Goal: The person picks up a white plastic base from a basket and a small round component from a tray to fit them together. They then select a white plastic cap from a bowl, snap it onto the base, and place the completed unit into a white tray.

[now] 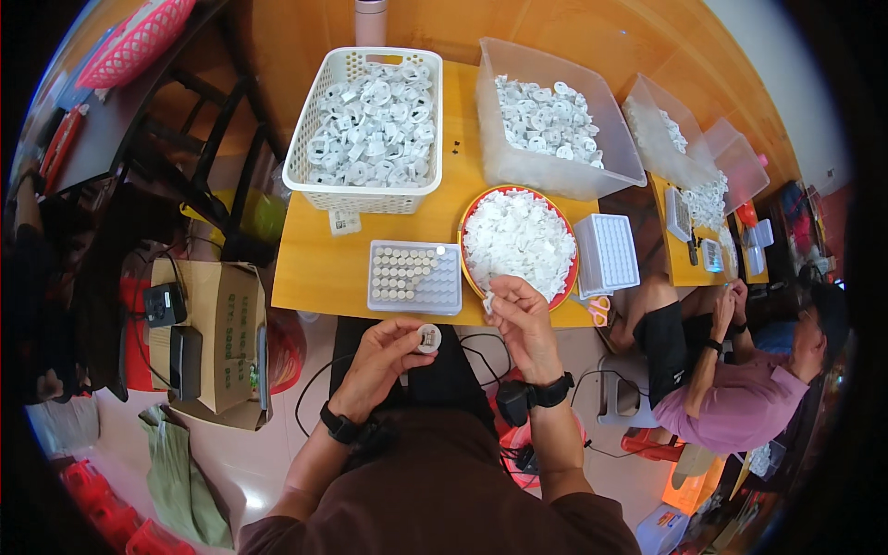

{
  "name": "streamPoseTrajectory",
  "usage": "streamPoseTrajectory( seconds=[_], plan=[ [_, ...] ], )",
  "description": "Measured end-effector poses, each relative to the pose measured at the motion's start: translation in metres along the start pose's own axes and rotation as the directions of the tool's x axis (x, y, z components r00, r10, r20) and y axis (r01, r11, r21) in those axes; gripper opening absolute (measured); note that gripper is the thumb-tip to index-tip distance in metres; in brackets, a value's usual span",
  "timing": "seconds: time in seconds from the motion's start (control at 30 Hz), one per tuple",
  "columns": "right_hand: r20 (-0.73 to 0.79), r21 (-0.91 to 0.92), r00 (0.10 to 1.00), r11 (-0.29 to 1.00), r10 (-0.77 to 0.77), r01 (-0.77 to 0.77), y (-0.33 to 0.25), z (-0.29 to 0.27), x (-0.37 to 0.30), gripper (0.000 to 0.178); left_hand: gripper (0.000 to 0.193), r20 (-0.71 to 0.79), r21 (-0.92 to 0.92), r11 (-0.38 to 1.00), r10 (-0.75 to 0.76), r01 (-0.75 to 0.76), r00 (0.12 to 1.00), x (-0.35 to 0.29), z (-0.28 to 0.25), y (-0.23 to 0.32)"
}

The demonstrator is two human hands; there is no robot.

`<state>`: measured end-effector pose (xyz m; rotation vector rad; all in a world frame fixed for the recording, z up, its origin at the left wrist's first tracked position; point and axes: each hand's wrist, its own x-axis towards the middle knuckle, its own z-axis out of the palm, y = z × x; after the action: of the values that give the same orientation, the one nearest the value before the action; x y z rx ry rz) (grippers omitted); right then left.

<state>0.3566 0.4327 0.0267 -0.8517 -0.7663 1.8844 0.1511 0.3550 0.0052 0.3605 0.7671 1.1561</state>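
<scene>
My left hand (381, 363) is closed on a small round white plastic housing (428, 335), its inner parts facing up, just off the table's near edge. Between the fingertips of my right hand (524, 322) is a small white plastic piece (487, 302). That hand is beside the near rim of a red round tray (565, 289) heaped with small white plastic pieces (518, 236). Nearest my left hand on the table lies a clear pocketed tray (448, 301), with rows of round silvery button-like discs (398, 275) filling its left part.
Behind stand a white basket (365, 196) and a clear bin (564, 178), both piled with round white housings. Stacked white trays (607, 252) and pink-handled scissors (599, 311) lie at right. A co-worker (740, 375) sits further right. A cardboard box (217, 338) is at left.
</scene>
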Motion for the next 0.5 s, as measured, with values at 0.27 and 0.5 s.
streamPoseTrajectory(
  seconds=[0.27,0.5],
  plan=[
    [0.095,-0.277,0.995,0.961,-0.001,0.028,0.011,0.029,-0.019,0.018,0.022,0.047,-0.060,0.998,0.030,-0.027,0.998,0.000,0.002,0.002],
    [0.037,-0.395,0.998,0.917,-0.049,0.060,0.020,0.054,-0.028,0.014,0.023,0.078,-0.088,0.996,0.028,-0.021,0.997,0.001,-0.005,0.000]
  ],
)
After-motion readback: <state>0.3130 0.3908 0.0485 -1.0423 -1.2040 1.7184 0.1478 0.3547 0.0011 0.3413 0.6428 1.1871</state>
